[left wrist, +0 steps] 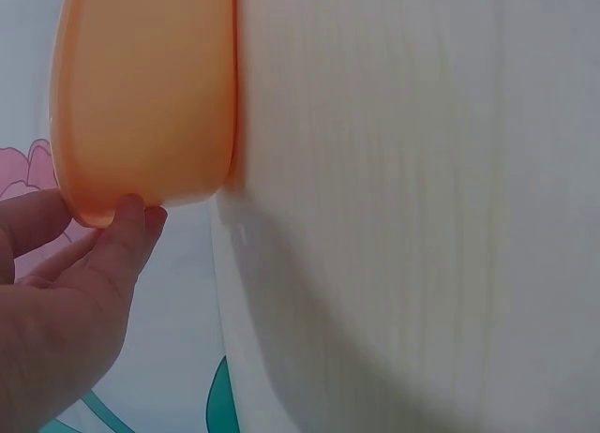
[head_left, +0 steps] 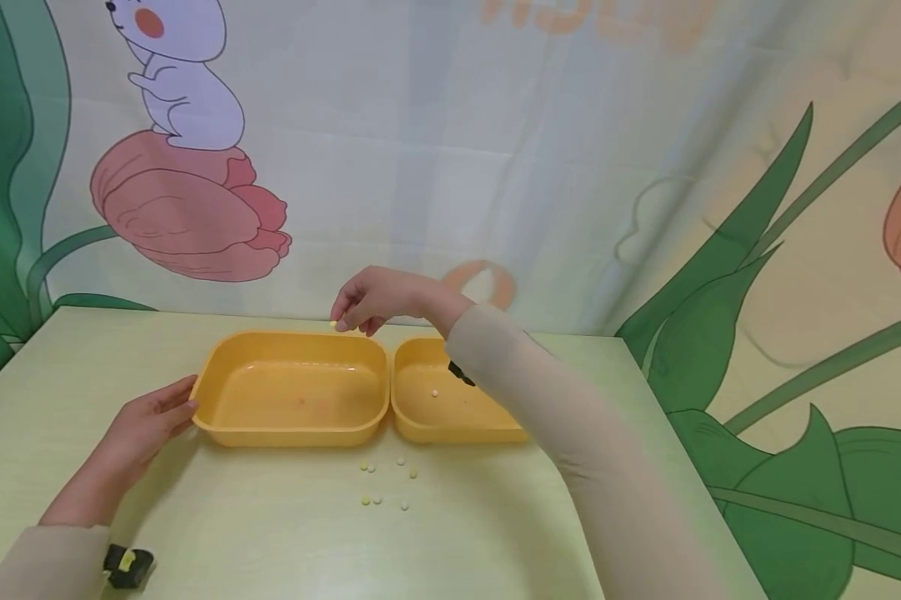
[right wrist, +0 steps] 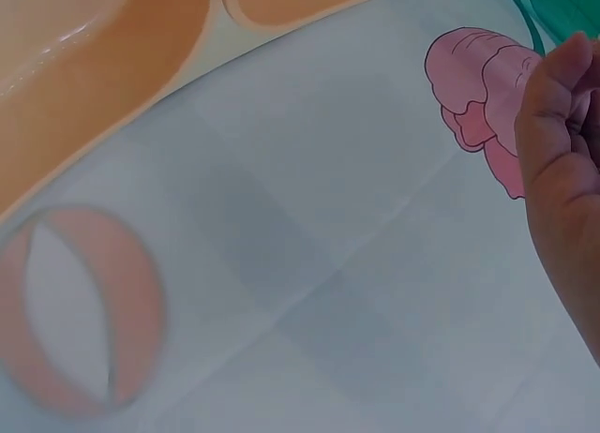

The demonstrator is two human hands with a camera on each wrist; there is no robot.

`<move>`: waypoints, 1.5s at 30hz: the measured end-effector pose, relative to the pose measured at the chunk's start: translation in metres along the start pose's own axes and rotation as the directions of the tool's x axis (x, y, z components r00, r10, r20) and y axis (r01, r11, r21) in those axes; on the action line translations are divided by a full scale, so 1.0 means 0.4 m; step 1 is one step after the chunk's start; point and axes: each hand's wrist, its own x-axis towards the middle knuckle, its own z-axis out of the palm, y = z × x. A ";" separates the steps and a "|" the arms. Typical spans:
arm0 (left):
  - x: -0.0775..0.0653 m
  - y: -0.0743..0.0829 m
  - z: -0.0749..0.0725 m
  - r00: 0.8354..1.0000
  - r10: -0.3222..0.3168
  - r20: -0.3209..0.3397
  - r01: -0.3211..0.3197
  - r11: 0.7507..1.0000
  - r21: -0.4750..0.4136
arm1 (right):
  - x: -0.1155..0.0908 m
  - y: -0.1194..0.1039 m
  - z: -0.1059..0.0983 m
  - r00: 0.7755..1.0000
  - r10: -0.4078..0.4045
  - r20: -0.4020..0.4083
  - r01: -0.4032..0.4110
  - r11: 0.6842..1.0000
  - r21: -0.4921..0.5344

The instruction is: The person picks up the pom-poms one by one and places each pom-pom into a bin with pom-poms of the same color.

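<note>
My right hand pinches a small yellow pellet between thumb and fingertip, above the back rim of the larger yellow tray. In the right wrist view only part of this hand shows, and the pellet is out of sight. The left hand grips that tray's left end. In the left wrist view its thumb and fingers lie around the rim of the tray. Beside it on the right stands a second yellow tray, partly covered by the right sleeve, with a small white pellet inside.
Several loose pellets, yellow and white, lie on the pale table in front of the trays. A printed cloth hangs behind the table's back edge and along the right side.
</note>
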 end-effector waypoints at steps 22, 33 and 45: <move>-0.001 -0.009 -0.002 1.000 0.003 0.027 -0.003 1.000 0.001 | 0.159 -0.022 0.069 0.993 0.100 0.057 -0.098 0.995 -0.027; 0.001 -0.002 0.001 1.000 0.001 0.019 -0.001 1.000 -0.001 | 0.215 -0.019 0.131 0.995 0.090 0.032 -0.087 0.993 -0.085; -0.001 0.003 -0.003 1.000 0.010 0.016 -0.010 1.000 0.014 | 0.249 0.010 0.201 0.989 0.143 0.041 -0.137 0.981 -0.137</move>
